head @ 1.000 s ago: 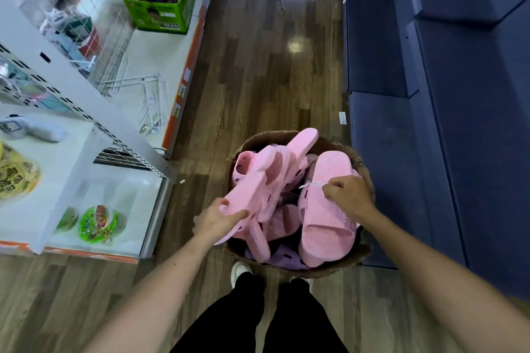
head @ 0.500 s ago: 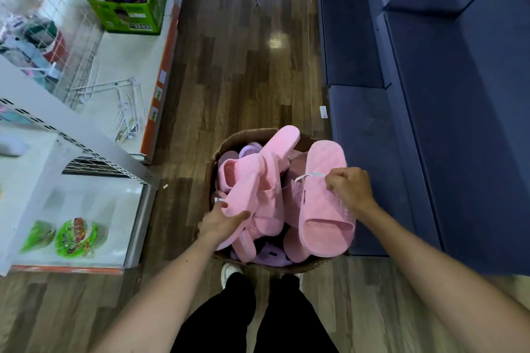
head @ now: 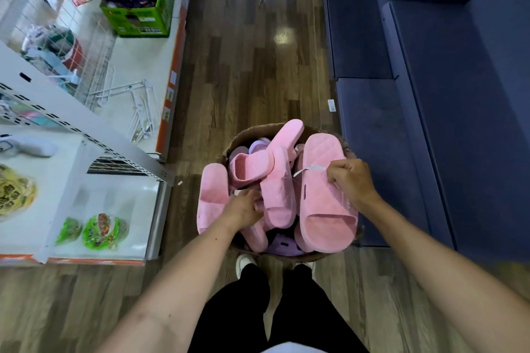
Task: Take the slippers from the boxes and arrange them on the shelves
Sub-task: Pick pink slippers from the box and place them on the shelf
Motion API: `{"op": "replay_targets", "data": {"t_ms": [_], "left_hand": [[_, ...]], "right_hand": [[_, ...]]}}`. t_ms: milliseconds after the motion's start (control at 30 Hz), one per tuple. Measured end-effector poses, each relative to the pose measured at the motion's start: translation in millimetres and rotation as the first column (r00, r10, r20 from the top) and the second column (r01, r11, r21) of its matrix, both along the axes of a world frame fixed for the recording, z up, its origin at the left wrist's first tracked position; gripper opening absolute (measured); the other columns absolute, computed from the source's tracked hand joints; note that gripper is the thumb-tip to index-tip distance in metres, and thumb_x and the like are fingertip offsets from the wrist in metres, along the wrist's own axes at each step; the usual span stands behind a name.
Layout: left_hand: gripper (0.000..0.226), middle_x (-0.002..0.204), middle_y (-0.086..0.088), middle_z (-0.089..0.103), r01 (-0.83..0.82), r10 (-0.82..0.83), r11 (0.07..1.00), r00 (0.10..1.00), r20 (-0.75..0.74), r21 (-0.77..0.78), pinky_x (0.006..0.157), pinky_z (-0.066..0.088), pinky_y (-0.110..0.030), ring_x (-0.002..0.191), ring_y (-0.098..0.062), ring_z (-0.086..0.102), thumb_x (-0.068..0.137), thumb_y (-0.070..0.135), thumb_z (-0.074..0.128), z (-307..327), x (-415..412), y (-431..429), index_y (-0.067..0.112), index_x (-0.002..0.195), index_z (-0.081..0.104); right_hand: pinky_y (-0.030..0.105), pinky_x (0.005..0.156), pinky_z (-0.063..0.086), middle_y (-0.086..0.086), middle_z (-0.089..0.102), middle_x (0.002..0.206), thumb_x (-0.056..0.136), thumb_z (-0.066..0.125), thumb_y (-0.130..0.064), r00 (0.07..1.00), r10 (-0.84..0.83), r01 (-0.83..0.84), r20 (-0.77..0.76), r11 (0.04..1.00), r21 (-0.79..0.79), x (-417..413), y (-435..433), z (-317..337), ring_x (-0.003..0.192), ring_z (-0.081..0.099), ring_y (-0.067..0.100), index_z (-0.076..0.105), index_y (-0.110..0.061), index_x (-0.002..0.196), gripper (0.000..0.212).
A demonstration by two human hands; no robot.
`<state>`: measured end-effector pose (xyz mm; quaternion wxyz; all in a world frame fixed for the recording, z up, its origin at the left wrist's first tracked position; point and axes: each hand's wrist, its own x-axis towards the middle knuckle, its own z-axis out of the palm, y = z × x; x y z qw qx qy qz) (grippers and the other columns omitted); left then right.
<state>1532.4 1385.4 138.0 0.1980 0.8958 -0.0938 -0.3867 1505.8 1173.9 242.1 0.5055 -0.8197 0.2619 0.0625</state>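
You can read nothing here: print on the green carton (head: 137, 23), the yellow packet (head: 14, 195) and the white tag (head: 311, 170) on the pink slipper (head: 327, 209) is all too blurred.

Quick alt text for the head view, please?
Both hands are in a brown box heaped with pink and purple slippers: the left hand grips a pink pair, and the right hand pinches a white tag on a large pink slipper. White shelves stand left.
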Motion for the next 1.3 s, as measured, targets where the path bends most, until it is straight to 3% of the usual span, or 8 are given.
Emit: {"op": "replay_targets", "data": {"t_ms": [233,367,533,633,800,1000,1167,1300], "left_hand": [[0.064,0.140,-0.009,0.042,-0.008,0.008,1.000,1.000,-0.005,-0.010,0.104,0.037,-0.040,0.124,-0.035,0.042,0.082,0.032,0.063,10.7,2.3,-5.3,0.021,0.139,0.035],[0.078,0.143,-0.006,0.040,-0.039,0.039,0.996,0.999,0.006,-0.074,0.103,0.039,-0.043,0.127,-0.033,0.040,0.076,0.033,0.070,10.7,1.0,-7.7,0.025,0.141,0.029],[0.090,0.148,-0.002,0.034,0.067,-0.074,0.991,0.996,-0.054,-0.115,0.109,0.026,-0.044,0.138,-0.031,0.017,0.075,0.041,0.072,16.4,2.7,-24.7,0.031,0.146,0.017],[0.076,0.152,0.002,0.026,0.286,-0.287,0.958,0.958,-0.009,-0.023,0.111,0.018,-0.042,0.139,-0.032,0.015,0.078,0.046,0.067,18.3,-2.7,-44.9,0.031,0.142,0.029],[0.038,0.146,0.001,0.035,0.538,-0.556,0.823,0.829,0.065,0.183,0.110,0.022,-0.044,0.137,-0.032,0.015,0.089,0.041,0.054,30.2,-5.6,-63.4,0.025,0.124,0.057],[0.038,0.130,-0.006,0.054,0.365,-0.378,0.926,0.893,0.242,0.100,0.100,0.034,-0.038,0.123,-0.031,0.038,0.093,0.039,0.047,55.0,-1.4,-56.7,0.019,0.125,0.054],[0.029,0.091,-0.016,0.056,0.148,-0.088,0.977,0.934,0.345,-0.151,0.073,0.040,-0.034,0.100,-0.031,0.050,0.092,0.033,0.053,104.7,19.9,-55.8,0.007,0.102,0.061],[0.026,0.096,-0.020,0.064,0.155,-0.020,0.951,0.893,0.449,-0.266,0.070,0.042,-0.035,0.091,-0.037,0.058,0.092,0.023,0.052,152.7,46.8,-57.4,0.001,0.105,0.057]], "right_hand": [[0.014,0.058,0.042,0.004,0.052,0.051,0.083,0.052,0.007,0.993,0.082,-0.087,0.087,0.994,0.061,-11.8,4.3,17.4,0.062,0.048,0.015,0.053,-0.013,0.043,0.045],[0.016,0.056,0.040,-0.011,0.048,0.037,0.067,0.049,-0.012,0.989,0.084,-0.100,0.118,0.986,0.133,-16.1,-1.8,32.9,0.056,0.048,0.010,0.053,-0.023,0.030,0.038],[0.019,0.058,0.040,-0.016,0.049,0.037,0.060,0.046,-0.013,0.973,0.185,-0.201,0.138,0.972,0.118,-23.3,-9.3,58.3,0.051,0.052,-0.003,0.055,-0.027,0.029,0.035],[0.007,0.051,0.039,-0.013,0.045,0.034,0.058,0.045,-0.011,0.974,0.166,-0.189,0.157,0.970,0.150,-25.7,-16.3,69.5,0.046,0.050,-0.004,0.051,-0.023,0.026,0.035],[0.011,0.047,0.034,-0.010,0.036,0.029,0.055,0.045,-0.011,0.979,0.160,-0.171,0.124,0.982,0.084,-33.7,-33.2,74.3,0.038,0.041,0.002,0.048,-0.020,0.025,0.031],[0.011,0.047,0.031,-0.010,0.039,0.032,0.071,0.053,-0.001,0.986,0.152,-0.150,0.070,0.988,-0.027,-34.9,-43.9,76.5,0.040,0.042,0.002,0.049,-0.020,0.029,0.046],[0.038,0.094,0.037,-0.003,0.059,0.069,0.084,0.055,-0.014,0.970,0.228,-0.240,-0.083,0.951,-0.196,-23.1,-43.5,79.9,0.082,0.053,0.016,0.067,-0.012,0.067,0.021],[0.024,0.063,0.040,-0.016,0.057,0.064,0.085,0.054,-0.015,0.951,0.301,-0.309,-0.072,0.935,-0.174,-17.5,-35.5,95.4,0.072,0.051,0.015,0.059,-0.024,0.065,0.023]]}}
